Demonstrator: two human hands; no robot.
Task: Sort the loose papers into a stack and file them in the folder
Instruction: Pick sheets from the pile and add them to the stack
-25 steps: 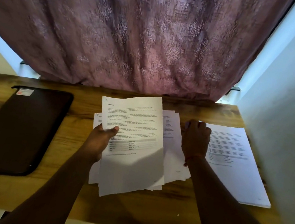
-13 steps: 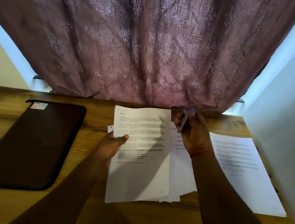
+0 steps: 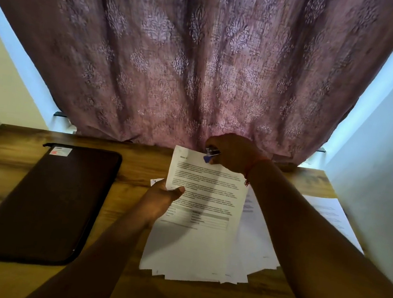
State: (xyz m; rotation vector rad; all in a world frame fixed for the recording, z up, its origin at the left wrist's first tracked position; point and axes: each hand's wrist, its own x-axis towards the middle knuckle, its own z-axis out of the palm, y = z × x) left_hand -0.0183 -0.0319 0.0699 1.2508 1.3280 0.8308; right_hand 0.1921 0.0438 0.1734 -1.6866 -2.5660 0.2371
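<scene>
Pinching papers (image 3: pixel 204 200) in left hand (image 3: pixel 161 202) fingers, right hand (image 3: pixel 234 154) grips stapler (image 3: pixel 211 152).

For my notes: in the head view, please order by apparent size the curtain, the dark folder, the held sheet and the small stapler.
1. curtain
2. dark folder
3. held sheet, though it is raised nearer the camera
4. small stapler

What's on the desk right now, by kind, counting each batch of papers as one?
Folder: 1, dark brown, closed, lying left.
Paper batches: 2, the held stack in the left hand, and loose sheets at the right edge.
Stapler: 1, in the right hand at the held stack's top edge.
Total: 4.
</scene>
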